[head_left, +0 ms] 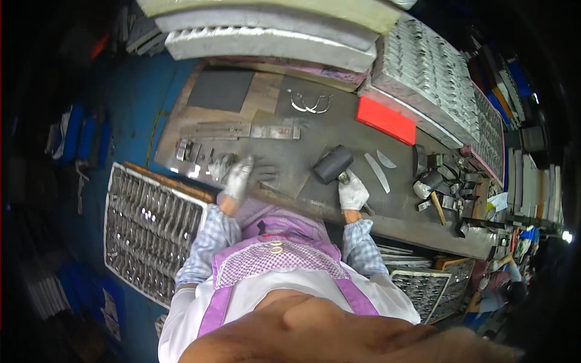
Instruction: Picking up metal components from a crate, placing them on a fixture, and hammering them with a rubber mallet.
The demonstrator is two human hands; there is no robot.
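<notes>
My right hand (353, 192), in a white glove, is closed round the handle of a mallet with a black cylindrical head (333, 164). The head rests on or just above the dark worktable (302, 151). My left hand (240, 176), also gloved, is at the near left part of the table with its fingers stretched forward, and no held thing shows. Close beside it is a crumpled grey cloth or glove (221, 166). Beyond that lies a long metal bar fixture (275, 132). Two thin, flat curved metal pieces, a longer one (378, 173) and a shorter one (386, 159), lie right of the mallet.
Curved shiny metal parts (310, 103) and a red box (385, 120) lie farther back. Foam trays of metal parts (423, 72) stand at the back right. Tools, including a wooden-handled hammer (437, 209), crowd the right end. A loaded tray (154, 230) stands at lower left.
</notes>
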